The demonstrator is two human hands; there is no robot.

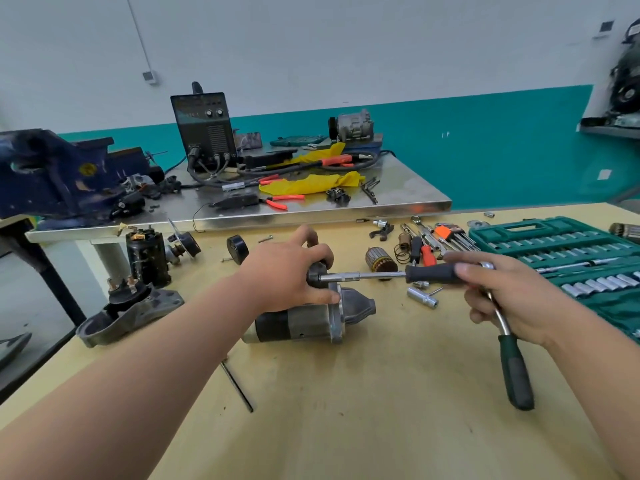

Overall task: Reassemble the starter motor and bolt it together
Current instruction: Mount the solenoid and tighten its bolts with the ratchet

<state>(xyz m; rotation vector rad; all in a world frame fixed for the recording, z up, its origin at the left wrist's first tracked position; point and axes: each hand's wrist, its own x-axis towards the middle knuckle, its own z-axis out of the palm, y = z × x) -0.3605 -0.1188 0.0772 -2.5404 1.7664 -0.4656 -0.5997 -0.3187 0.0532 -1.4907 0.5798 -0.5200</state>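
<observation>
starter motor [304,323] – gripped by left hand [287,271] | right hand [512,292] – holds driver [429,273], ratchet [516,372]

The grey-and-black cylindrical metal starter motor [304,323] lies on its side at the middle of the pale wooden worktop [346,410]. The left hand [287,271] grips its upper part. To the right, the right hand [512,296] holds a black-handled steel socket driver [381,276] level, its tip at the motor, and a green-handled steel ratchet [516,372] pointing toward the near edge. A copper-wound armature [379,263] stands behind the driver. A green plastic socket case [519,226] lies along the right edge. A dark cast nose housing [131,313] sits at the left edge, with a black cylindrical field frame [147,258] behind it. A steel-topped table [346,202] stands beyond the far edge.
</observation>
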